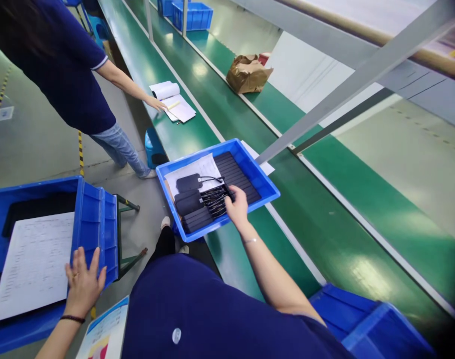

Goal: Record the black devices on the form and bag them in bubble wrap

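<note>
My right hand [237,205] is over a shallow blue tray [268,194], its thumb and fingers closed on the edge of a thin black piece [228,192]. Beside it in the tray lie flat black devices [189,182] with short black cables [214,200] bunched together. A row of black slabs [237,172] fills the tray's far side, and a white sheet [197,167] lies partly under the devices. Over to the left, my left hand [84,281] has its fingers spread against the side of a blue crate [90,219]. A printed sheet [36,259] lies inside that crate.
A co-worker [74,75] reaches toward papers [178,107] on the green conveyor [197,75]. Slanting metal posts [317,109] stand beyond my tray. A brown paper bag [248,74] sits farther off. Another blue crate [373,319] is at lower right.
</note>
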### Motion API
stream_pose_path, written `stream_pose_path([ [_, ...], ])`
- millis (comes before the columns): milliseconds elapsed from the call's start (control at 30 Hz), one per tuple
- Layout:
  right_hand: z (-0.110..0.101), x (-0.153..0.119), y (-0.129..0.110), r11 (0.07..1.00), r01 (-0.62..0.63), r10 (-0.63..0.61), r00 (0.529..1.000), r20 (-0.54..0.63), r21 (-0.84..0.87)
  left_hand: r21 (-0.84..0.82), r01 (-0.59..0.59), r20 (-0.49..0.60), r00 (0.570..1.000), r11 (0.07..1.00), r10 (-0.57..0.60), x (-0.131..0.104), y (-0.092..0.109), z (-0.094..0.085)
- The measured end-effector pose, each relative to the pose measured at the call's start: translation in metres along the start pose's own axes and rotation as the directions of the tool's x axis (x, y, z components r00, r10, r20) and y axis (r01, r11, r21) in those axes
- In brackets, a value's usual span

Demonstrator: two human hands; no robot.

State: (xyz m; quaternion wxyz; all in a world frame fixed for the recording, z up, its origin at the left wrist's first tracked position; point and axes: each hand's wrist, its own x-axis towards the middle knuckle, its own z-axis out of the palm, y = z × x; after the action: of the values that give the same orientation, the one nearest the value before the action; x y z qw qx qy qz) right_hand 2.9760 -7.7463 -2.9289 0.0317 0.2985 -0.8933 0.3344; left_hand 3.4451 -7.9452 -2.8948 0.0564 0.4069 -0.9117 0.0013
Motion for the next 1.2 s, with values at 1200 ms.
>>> stream_pose_path([
  [1200,-0.123,-0.087,-0.018,-0.348,-0.089,0.581,0.761,0.290,0.933,-0.133,-0.691,0.197,0.684,0.710,0.702,0.372,0.287,0.080],
])
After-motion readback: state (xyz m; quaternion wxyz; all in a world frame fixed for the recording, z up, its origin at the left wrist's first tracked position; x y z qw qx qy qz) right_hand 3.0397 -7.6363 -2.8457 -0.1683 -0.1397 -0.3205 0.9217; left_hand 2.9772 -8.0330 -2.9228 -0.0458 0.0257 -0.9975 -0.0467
